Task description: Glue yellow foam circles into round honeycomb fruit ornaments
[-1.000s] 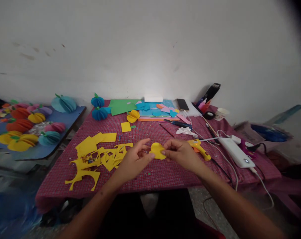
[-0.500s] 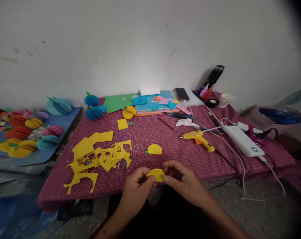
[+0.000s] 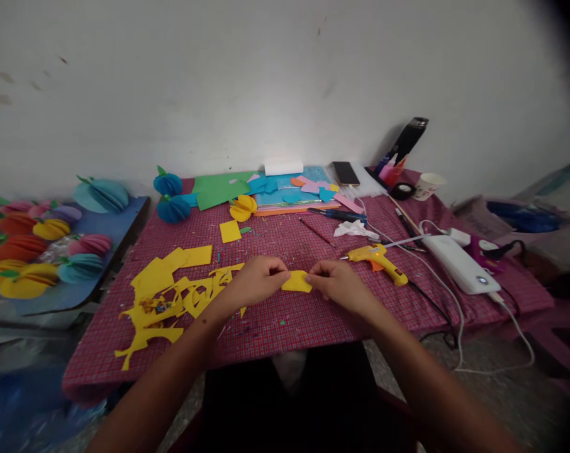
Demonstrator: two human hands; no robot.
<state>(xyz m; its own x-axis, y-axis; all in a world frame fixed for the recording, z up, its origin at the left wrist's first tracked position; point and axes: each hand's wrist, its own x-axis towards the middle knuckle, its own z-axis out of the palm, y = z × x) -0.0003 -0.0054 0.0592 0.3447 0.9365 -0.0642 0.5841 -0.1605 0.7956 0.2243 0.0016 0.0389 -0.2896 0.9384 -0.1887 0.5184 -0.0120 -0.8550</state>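
A yellow paper piece [image 3: 297, 281] lies between my two hands over the middle of the red checked cloth. My left hand [image 3: 262, 277] pinches its left edge between thumb and fingers. On the other side, my right hand [image 3: 331, 278] has its fingertips closed on the right edge. Whether one layer or several are held cannot be made out. Left of my hands are yellow paper offcuts [image 3: 197, 296]. A yellow glue gun [image 3: 377, 259] rests just right of my right hand.
Folded paper pumpkins [image 3: 30, 280] stand on a blue board at the left. Coloured sheets [image 3: 223, 189], a phone [image 3: 345, 173], a black bottle [image 3: 410, 139] and a paper cup [image 3: 428, 186] are at the back. A white power bank [image 3: 462, 264] with cables lies right.
Both hands have moved forward over the cloth with the yellow paper. The yellow round with a green tab that lay there is no longer seen separately. The view has shifted slightly.
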